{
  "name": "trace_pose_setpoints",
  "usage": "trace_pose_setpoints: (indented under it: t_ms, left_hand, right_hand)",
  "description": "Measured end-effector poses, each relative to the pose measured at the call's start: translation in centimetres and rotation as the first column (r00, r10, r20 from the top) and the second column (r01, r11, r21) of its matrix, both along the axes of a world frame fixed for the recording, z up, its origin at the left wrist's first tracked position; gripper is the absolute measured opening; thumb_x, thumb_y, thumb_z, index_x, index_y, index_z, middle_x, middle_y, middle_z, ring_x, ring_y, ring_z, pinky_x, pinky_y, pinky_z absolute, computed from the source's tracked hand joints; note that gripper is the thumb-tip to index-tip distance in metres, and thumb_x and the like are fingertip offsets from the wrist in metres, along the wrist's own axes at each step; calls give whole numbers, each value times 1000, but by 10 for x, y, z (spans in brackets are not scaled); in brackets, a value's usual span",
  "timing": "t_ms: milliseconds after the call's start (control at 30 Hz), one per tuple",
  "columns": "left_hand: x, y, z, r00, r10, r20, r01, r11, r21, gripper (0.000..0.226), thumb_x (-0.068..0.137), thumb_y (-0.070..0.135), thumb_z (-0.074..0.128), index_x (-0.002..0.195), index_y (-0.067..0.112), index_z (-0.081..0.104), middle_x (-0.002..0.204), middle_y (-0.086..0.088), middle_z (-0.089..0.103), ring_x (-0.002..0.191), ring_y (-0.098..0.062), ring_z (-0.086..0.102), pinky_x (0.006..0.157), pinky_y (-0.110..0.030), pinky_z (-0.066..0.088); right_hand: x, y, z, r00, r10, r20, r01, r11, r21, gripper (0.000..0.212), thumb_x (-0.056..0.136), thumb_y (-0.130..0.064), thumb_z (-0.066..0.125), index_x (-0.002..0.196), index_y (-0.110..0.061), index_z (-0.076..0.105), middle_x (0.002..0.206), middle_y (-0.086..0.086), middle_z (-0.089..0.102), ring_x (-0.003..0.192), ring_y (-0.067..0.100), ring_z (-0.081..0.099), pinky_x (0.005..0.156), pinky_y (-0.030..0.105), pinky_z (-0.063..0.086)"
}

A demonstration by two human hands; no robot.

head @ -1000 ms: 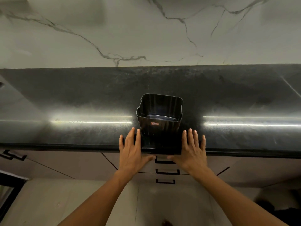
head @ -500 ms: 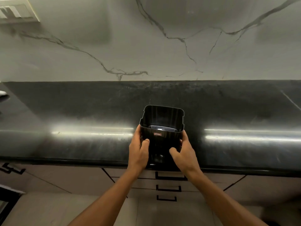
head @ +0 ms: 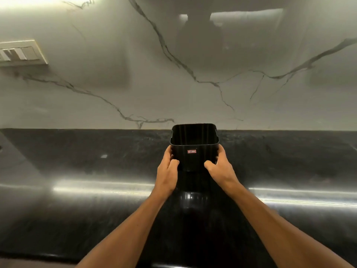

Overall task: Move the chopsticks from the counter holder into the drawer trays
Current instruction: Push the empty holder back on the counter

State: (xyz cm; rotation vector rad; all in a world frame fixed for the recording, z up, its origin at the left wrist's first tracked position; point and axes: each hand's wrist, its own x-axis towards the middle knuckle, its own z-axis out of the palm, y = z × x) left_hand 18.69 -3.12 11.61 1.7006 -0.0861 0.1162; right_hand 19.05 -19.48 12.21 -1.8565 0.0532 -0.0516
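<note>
Both hands clamp the black holder (head: 194, 149), the left hand (head: 167, 172) and right hand (head: 220, 169) gripping opposite sides. It stands upright on the counter (head: 77, 161), mouth up, close to the backsplash (head: 116, 84). No chopsticks show inside.

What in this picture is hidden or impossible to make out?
- Holder bottom, head view: dark inside, chopsticks not discernible.
- Fingers of left hand and right hand: behind the holder's sides.
- Drawers: below the frame edge.
- Red label: too small to read.
</note>
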Motion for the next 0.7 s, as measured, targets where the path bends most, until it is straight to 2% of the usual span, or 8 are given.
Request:
trace_pose_setpoints:
  t_ms: [67,200,400,533,633,700]
  left_hand:
    - [24,0,1,1000,-11,-7,11,1000,12,47,98,4,33,124,42,43,101,20,59,84,24,55,66,2,42]
    - [64,0,3,1000,-26,-11,26,999,27,51,98,5,32,110,53,42,97,22,57,78,26,54,64,2,42]
    - [123,-5,-7,998,-66,-13,66,997,33,48,98,3,32,113,48,42,94,19,55,71,28,52,58,4,40]
    - [155,-6,-12,998,-57,-38,59,997,43,52,97,4,33,104,55,41,98,17,57,78,23,55,61,1,43]
    - [178,-4,-21,997,-42,-58,45,997,58,53,97,5,34,114,55,39,104,17,59,86,18,56,64,-3,46]
    - [189,-4,-27,997,-46,-67,50,997,60,51,96,4,34,120,50,37,105,18,58,85,21,55,64,-1,45]
  right_hand:
    - [23,0,0,1000,-4,0,4,1000,-7,59,88,-9,56,136,-31,30,102,-13,54,91,8,57,73,22,48]
    - [59,-1,-3,1000,-14,-4,14,1000,4,60,88,-7,55,137,-29,29,100,-13,54,90,8,58,64,15,41]
    - [117,-1,-11,998,-53,-22,53,999,-4,67,86,-6,56,142,-29,26,107,-9,56,89,7,59,64,16,44]
    - [152,0,-23,997,-74,-37,73,997,-29,71,87,-6,57,144,-30,23,109,-8,56,88,6,59,60,16,44]
    - [173,2,-34,995,-92,-50,90,995,-29,73,87,-7,57,144,-33,21,114,-8,55,96,8,59,67,17,45]
    - [184,2,-40,993,-102,-61,100,995,-26,74,87,-6,57,145,-32,20,117,-7,54,92,4,57,67,16,44]
